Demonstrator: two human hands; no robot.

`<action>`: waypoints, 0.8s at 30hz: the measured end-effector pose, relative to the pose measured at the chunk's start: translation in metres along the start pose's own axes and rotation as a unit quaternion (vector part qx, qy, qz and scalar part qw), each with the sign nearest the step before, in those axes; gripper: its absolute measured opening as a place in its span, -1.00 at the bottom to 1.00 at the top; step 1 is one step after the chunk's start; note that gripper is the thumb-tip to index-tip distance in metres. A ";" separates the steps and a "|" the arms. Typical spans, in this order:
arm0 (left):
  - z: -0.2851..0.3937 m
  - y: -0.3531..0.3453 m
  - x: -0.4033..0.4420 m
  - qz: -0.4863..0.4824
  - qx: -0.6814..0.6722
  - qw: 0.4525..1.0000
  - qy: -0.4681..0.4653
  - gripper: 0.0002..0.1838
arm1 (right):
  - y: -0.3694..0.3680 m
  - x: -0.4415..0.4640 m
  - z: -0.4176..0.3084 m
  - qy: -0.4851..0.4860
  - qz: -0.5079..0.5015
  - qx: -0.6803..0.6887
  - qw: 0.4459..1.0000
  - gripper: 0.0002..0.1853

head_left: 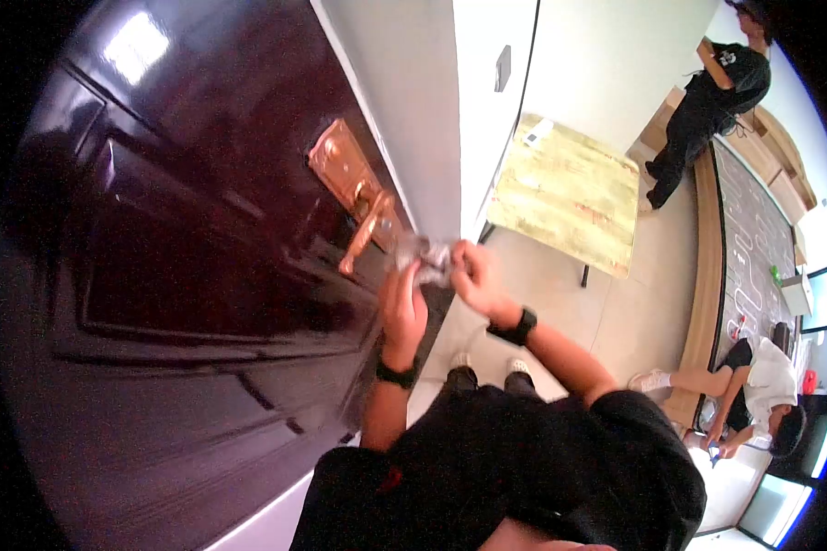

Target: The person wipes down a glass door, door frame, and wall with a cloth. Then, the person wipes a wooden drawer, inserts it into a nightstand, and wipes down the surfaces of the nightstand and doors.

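A small crumpled, greyish-white, partly shiny thing (435, 261) is between my two hands; it is blurred, so its exact kind cannot be made out. My left hand (402, 310) has its fingers closed on its lower left side. From the right, my right hand (480, 283) pinches its other edge. Just left of the hands is a copper-coloured door handle (369, 230) on an ornate plate (338, 163), fixed to a glossy dark red-brown door (202, 248). Neither hand visibly touches the handle.
A yellowish worn-top table (570, 197) stands beyond the wall edge, with a small white object (538, 131) on it. One person in black (708, 101) stands at the far right. Another person in a white top (767, 386) sits by a long wood-edged table (705, 266).
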State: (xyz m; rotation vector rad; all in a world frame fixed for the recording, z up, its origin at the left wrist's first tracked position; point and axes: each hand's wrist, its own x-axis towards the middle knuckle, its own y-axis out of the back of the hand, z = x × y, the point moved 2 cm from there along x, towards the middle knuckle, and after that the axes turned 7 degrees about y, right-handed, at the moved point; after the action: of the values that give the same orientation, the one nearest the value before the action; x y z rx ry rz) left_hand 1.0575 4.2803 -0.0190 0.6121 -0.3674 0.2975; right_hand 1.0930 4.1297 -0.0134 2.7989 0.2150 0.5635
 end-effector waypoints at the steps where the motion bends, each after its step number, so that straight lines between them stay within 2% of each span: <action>1: -0.002 0.007 -0.008 0.005 -0.001 1.000 0.021 -0.61 | -0.010 -0.010 0.003 -0.003 -0.027 0.010 1.000 -0.82; 2: -0.009 0.007 -0.005 0.013 -0.010 0.999 0.031 -0.60 | -0.015 -0.009 0.007 0.004 -0.047 0.014 0.999 -0.75; 4: -0.033 0.009 -0.008 0.003 0.011 0.999 0.048 -0.62 | -0.023 -0.015 0.004 0.081 -0.092 0.001 0.992 -0.68; 5: -0.041 0.008 -0.012 -0.006 -0.019 0.998 0.057 -0.59 | -0.028 -0.030 0.007 0.035 -0.125 -0.024 0.991 -0.66; 6: -0.052 0.003 -0.013 -0.101 -0.045 0.992 0.065 -0.53 | -0.021 -0.045 0.010 -0.025 -0.143 -0.055 0.988 -0.64; 7: -0.052 -0.005 -0.010 -0.118 -0.047 0.989 0.078 -0.51 | -0.014 -0.044 0.011 -0.048 -0.166 -0.045 0.984 -0.53; 8: -0.051 -0.009 -0.015 -0.155 -0.050 0.982 0.091 -0.48 | -0.013 -0.064 0.029 -0.065 -0.151 -0.044 0.985 -0.53; 10: -0.044 -0.030 -0.025 -0.192 -0.051 0.980 0.001 -0.44 | -0.003 -0.116 0.080 -0.159 -0.099 -0.132 0.973 -0.50; 11: -0.031 -0.034 -0.033 -0.255 -0.009 0.967 0.002 -0.39 | 0.009 -0.134 0.074 -0.171 -0.082 -0.131 0.973 -0.50; 12: -0.032 -0.052 -0.044 -0.288 0.019 0.957 -0.042 -0.36 | 0.026 -0.149 0.069 -0.301 -0.073 -0.010 0.951 -0.51; 13: -0.018 -0.061 -0.052 -0.308 0.019 0.949 -0.058 -0.36 | 0.037 -0.167 0.060 -0.418 -0.060 0.118 0.899 -0.52; 14: -0.004 -0.069 -0.060 -0.332 0.019 0.940 -0.076 -0.35 | 0.045 -0.184 0.050 -0.423 -0.035 0.124 0.897 -0.52; 16: 0.012 -0.095 -0.078 -0.375 0.003 0.919 -0.117 -0.38 | 0.066 -0.223 0.032 -0.415 0.108 0.158 0.890 -0.62; 18: 0.026 -0.125 -0.102 -0.515 0.093 0.851 -0.048 -0.40 | 0.085 -0.264 0.014 -0.410 0.171 0.147 0.884 -0.61; 19: 0.037 -0.136 -0.119 -0.502 0.041 0.858 -0.107 -0.40 | 0.091 -0.288 0.007 -0.367 0.195 0.140 0.899 -0.62; 20: 0.054 -0.146 -0.136 -0.526 0.035 0.838 -0.137 -0.40 | 0.097 -0.315 -0.002 -0.324 0.219 0.131 0.911 -0.62; 22: 0.096 -0.162 -0.181 -0.554 -0.056 0.812 -0.175 -0.41 | 0.109 -0.371 -0.036 -0.338 0.303 0.123 0.882 -0.61; 24: 0.133 -0.179 -0.235 -0.617 -0.050 0.759 -0.199 -0.41 | 0.121 -0.425 -0.074 -0.344 0.364 0.118 0.857 -0.60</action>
State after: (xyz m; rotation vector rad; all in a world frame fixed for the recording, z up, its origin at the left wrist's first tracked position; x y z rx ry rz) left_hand 0.8823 4.0221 -0.1060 0.6924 -0.3116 -1.1490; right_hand 0.6865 3.9478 -0.0634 3.0341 -1.0098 -0.4017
